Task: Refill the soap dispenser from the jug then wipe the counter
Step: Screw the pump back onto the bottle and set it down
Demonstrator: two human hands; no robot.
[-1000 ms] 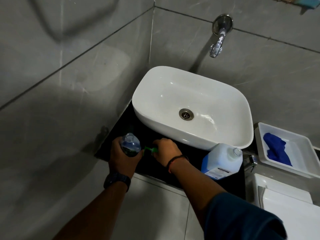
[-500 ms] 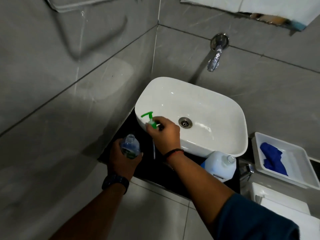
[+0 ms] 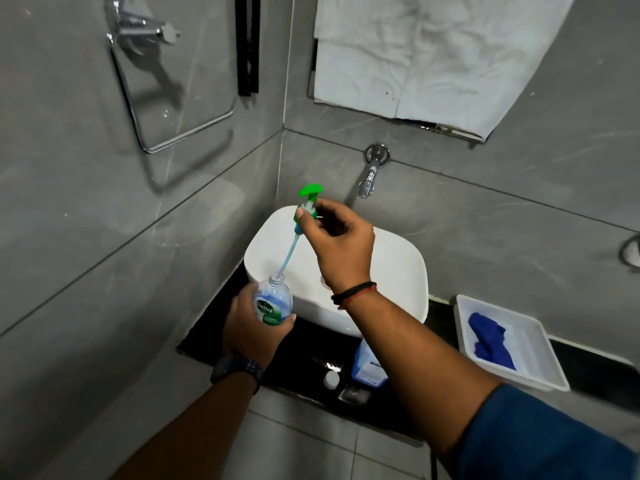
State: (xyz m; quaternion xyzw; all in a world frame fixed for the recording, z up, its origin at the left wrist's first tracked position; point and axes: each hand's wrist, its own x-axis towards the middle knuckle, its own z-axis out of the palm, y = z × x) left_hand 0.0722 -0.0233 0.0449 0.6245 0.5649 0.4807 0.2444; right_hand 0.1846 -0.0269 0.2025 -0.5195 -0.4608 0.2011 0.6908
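Note:
My left hand (image 3: 249, 334) grips a clear soap dispenser bottle (image 3: 274, 301) with a green Dettol label, held over the black counter (image 3: 304, 355) beside the sink. My right hand (image 3: 337, 244) pinches the green pump head (image 3: 309, 199) raised high above the bottle; its pale blue tube (image 3: 287, 254) still reaches down to the open neck. The refill jug (image 3: 367, 367) with blue liquid stands on the counter, mostly hidden behind my right forearm. A small white cap (image 3: 331, 379) lies on the counter to the jug's left. A blue cloth (image 3: 490, 339) lies in a white tray (image 3: 540, 372) at the right.
A white basin (image 3: 398, 271) sits on the counter under a chrome wall tap (image 3: 370, 174). A chrome towel ring (image 3: 166, 91) hangs on the left wall and a white towel (image 3: 433, 53) hangs above the tap. Grey tiled walls close in at left and behind.
My right hand has lifted the green pump up out of the bottle, from counter level to high over the basin. My left hand has raised the bottle slightly. The camera has tilted upward.

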